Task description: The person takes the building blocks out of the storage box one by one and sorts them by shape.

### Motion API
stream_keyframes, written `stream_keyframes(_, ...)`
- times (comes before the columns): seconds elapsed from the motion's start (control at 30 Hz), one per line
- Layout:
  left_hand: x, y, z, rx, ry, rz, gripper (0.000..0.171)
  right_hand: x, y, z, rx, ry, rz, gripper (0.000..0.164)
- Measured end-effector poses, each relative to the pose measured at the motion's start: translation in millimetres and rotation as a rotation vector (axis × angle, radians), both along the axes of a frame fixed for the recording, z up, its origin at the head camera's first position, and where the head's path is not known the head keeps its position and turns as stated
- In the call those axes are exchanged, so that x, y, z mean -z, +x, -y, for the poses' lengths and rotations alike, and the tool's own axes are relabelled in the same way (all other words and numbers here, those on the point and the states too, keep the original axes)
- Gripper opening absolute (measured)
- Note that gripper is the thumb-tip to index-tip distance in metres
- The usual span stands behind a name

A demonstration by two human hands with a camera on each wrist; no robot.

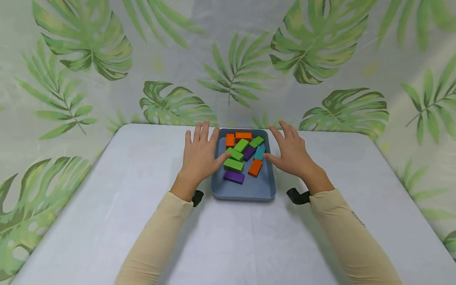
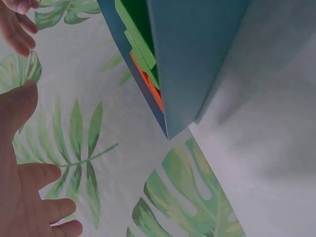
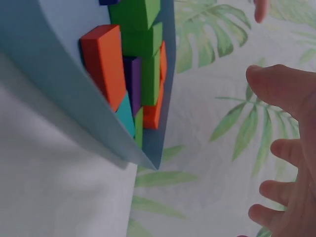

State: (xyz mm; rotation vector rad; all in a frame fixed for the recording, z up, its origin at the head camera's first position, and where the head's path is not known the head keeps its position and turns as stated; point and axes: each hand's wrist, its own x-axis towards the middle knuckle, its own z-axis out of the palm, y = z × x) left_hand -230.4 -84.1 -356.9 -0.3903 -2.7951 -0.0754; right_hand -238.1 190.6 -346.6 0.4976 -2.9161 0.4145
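Observation:
A blue-grey tray (image 1: 243,194) lies at the far middle of the table, holding several coloured blocks. Green blocks (image 1: 233,165) cluster at its left and centre, with a purple block (image 1: 234,177) nearest the front. An orange block (image 1: 255,168) and a teal block (image 1: 259,152) lie toward the right side. My left hand (image 1: 201,152) hovers by the tray's left side, fingers spread, thumb over the rim. On the other side my right hand (image 1: 290,152) is held with spread fingers, its thumb near the teal block. Neither hand holds anything.
The tray stands on a white-covered table (image 1: 228,245), close to its back edge. Behind and beside the table hangs a leaf-patterned cloth (image 1: 235,75). A black strap piece (image 1: 298,196) sticks out at the right wrist, another (image 1: 197,198) at the left.

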Motion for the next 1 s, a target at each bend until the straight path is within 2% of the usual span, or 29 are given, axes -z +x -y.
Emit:
stream_keyframes(0.3,0.9,-2.1,-0.8,-0.004,-0.03,0.014,0.083,0.7,0.7,-2.8,-0.026,-0.047,0.025,0.082)
stream_keyframes(0.43,0.7,-3.5,1.2,0.006,-0.058,-0.002,0.081,0.6,0.0,-5.8,-0.053,-0.103,0.047,0.078)
stream_keyframes(0.5,1.0,-4.2,3.8,0.03,-0.046,-0.002,0.078,0.8,0.5,-9.9,-0.075,-0.146,0.056,0.071)
stream_keyframes(0.57,1.0,-4.4,8.4,0.077,0.009,0.017,0.075,0.4,2.2,-14.2,-0.092,-0.193,0.061,0.06)
stream_keyframes(0.73,2.7,-0.7,24.3,0.205,0.235,0.142,0.066,1.4,7.1,-31.4,-0.117,-0.256,0.046,0.038)
stream_keyframes(0.87,3.6,3.1,36.9,0.228,0.364,0.216,0.061,4.7,8.9,-46.3,-0.134,-0.258,0.028,0.033)
stream_keyframes(1.0,5.3,4.5,44.3,0.233,0.444,0.272,0.059,8.5,9.8,-56.7,-0.132,-0.253,0.03,0.033)
